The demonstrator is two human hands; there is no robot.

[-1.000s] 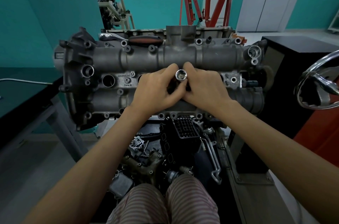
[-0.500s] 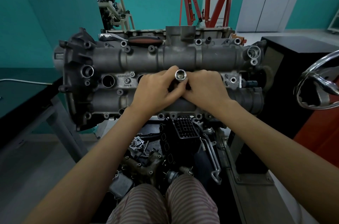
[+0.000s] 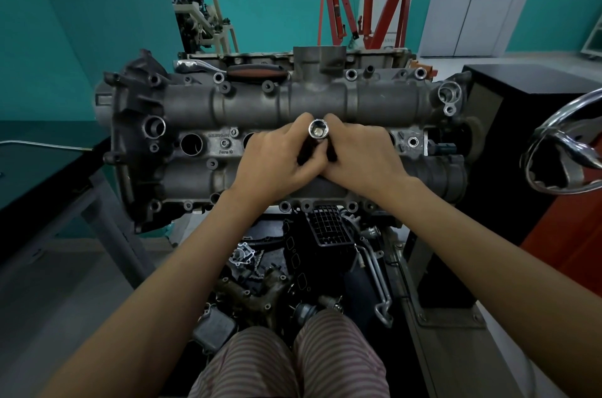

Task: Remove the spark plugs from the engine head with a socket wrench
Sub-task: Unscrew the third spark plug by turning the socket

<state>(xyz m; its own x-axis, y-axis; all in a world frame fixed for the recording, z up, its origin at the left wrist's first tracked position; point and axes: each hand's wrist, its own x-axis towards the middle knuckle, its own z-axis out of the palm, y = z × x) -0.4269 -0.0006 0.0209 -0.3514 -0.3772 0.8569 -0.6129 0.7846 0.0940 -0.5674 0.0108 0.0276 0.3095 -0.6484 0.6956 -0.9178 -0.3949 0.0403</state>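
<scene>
Flanking teal walls [image 3: 97,39], grey engine head [image 3: 254,107]

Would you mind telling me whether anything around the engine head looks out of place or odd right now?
Nothing looks damaged or spilled. One oddity: the ratchet wrench lies unused along the far edge of the engine head, while the left hand and right hand grip the socket directly.

Both forearms reach far, converging at centre; left hand [image 3: 277,159] and right hand [image 3: 361,156] touch, fingers curled round a socket [image 3: 318,129]
</scene>
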